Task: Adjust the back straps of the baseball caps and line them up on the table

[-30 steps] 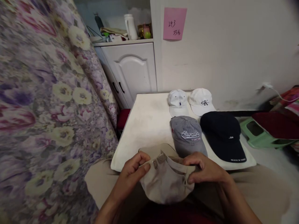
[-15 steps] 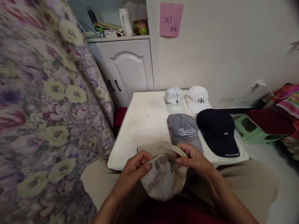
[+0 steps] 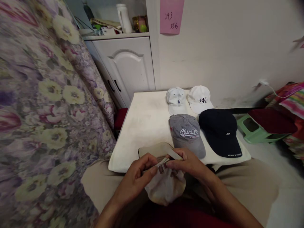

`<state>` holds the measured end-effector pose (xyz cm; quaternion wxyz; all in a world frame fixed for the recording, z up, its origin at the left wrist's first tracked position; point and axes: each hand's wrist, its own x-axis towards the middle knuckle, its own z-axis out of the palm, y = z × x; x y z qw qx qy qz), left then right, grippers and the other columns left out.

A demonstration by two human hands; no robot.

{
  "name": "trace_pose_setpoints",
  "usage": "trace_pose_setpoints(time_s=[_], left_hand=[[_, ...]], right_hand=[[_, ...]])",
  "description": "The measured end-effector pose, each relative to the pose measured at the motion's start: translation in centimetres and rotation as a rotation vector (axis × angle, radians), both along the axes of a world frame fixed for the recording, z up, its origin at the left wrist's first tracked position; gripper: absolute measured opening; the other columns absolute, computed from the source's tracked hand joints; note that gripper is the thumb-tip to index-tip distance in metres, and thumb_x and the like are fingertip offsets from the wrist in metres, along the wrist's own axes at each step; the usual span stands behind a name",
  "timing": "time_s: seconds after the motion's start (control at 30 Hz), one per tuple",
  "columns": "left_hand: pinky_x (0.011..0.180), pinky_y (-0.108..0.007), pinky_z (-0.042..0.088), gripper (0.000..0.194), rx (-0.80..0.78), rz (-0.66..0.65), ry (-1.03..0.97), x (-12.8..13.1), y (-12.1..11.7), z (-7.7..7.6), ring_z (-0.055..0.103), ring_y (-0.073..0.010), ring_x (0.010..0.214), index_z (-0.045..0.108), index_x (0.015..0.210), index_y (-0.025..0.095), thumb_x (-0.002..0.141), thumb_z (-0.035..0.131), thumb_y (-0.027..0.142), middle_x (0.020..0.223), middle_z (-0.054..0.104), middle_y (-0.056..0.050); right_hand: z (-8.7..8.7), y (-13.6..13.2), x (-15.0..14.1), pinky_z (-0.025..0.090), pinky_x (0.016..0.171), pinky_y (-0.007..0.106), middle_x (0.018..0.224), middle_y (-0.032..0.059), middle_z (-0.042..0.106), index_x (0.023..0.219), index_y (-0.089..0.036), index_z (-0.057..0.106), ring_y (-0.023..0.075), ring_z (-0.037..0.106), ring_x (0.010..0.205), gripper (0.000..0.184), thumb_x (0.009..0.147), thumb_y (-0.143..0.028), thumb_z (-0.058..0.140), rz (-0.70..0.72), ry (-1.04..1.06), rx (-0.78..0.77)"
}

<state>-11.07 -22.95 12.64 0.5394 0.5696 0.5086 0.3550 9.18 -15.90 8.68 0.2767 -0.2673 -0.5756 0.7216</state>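
Observation:
A beige baseball cap (image 3: 166, 188) is held over my lap, its back strap and metal buckle (image 3: 161, 169) facing up and its brim (image 3: 149, 150) pointing away over the table edge. My left hand (image 3: 140, 174) pinches the strap side beside the buckle. Closed on the loose strap end is my right hand (image 3: 186, 161), its fingertips close to the buckle. Just beyond lies a grey cap (image 3: 186, 133) lettered "Always". To its right rests a dark navy cap (image 3: 218, 131). Behind them sit a pale cap (image 3: 177, 99) with a small emblem and a white "CK" cap (image 3: 200, 98).
The caps rest on a low table with a cream cover (image 3: 142, 123). A floral curtain (image 3: 47, 110) hangs at left, and a white cabinet (image 3: 130, 66) stands behind. On the right is a green stool (image 3: 251, 129) with a dark red top.
My right hand has moved left with the strap end, from the cap's right side to near the buckle. My left hand stays on the buckle side. The view has shifted slightly.

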Motion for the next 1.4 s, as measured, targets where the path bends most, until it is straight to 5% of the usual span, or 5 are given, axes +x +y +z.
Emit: trace_pose_setpoints(time_s=[0.17,0.53,1.07,1.2,1.4], left_hand=[[0.070,-0.026,0.041,0.016,0.102,-0.025,0.273,1.1,-0.1,1.0,0.059,-0.0198,0.080,0.065,0.097,0.022,0.088,0.060,0.034,0.089,0.068,-0.002],[0.067,-0.023,0.039,0.019,-0.038,-0.070,-0.084,0.6,0.4,0.1,0.054,-0.0162,0.077,0.068,0.093,0.019,0.090,0.058,0.034,0.085,0.065,-0.002],[0.068,-0.023,0.041,0.023,-0.070,-0.020,-0.082,-0.1,0.6,-0.7,0.054,-0.0141,0.076,0.068,0.091,0.016,0.090,0.059,0.037,0.083,0.064,-0.002],[0.067,-0.023,0.040,0.022,-0.069,0.027,-0.071,-0.7,0.6,-0.6,0.053,-0.0135,0.074,0.068,0.089,0.017,0.090,0.059,0.037,0.081,0.064,-0.001],[0.067,-0.022,0.040,0.016,0.135,0.021,0.060,-2.1,0.2,0.2,0.054,-0.0133,0.076,0.068,0.093,0.019,0.093,0.056,0.030,0.081,0.063,0.000]], right_hand=[[0.5,-0.2,-0.2,0.038,0.052,0.021,0.067,-0.0014,0.060,0.083,-0.016,0.068,0.0102,0.050,0.057,0.028,0.079,-0.044,0.071,-0.016,-0.022,0.119],[0.4,-0.1,0.2,0.043,0.058,0.023,0.076,0.0018,0.068,0.084,-0.017,0.070,0.0131,0.056,0.064,0.021,0.079,-0.037,0.073,-0.065,-0.060,0.175],[0.1,-0.6,-0.4,0.043,0.056,0.020,0.073,-0.0014,0.064,0.084,-0.018,0.069,0.0108,0.056,0.063,0.019,0.073,-0.031,0.078,-0.118,0.005,0.176],[0.5,-0.4,0.2,0.042,0.054,0.020,0.069,-0.0019,0.062,0.087,-0.018,0.068,0.0104,0.055,0.059,0.020,0.081,-0.037,0.071,-0.120,0.006,0.226],[2.1,-0.1,1.2,0.042,0.055,0.022,0.063,-0.0015,0.060,0.090,-0.016,0.066,0.0104,0.056,0.056,0.025,0.096,-0.035,0.051,-0.153,-0.039,0.402]])
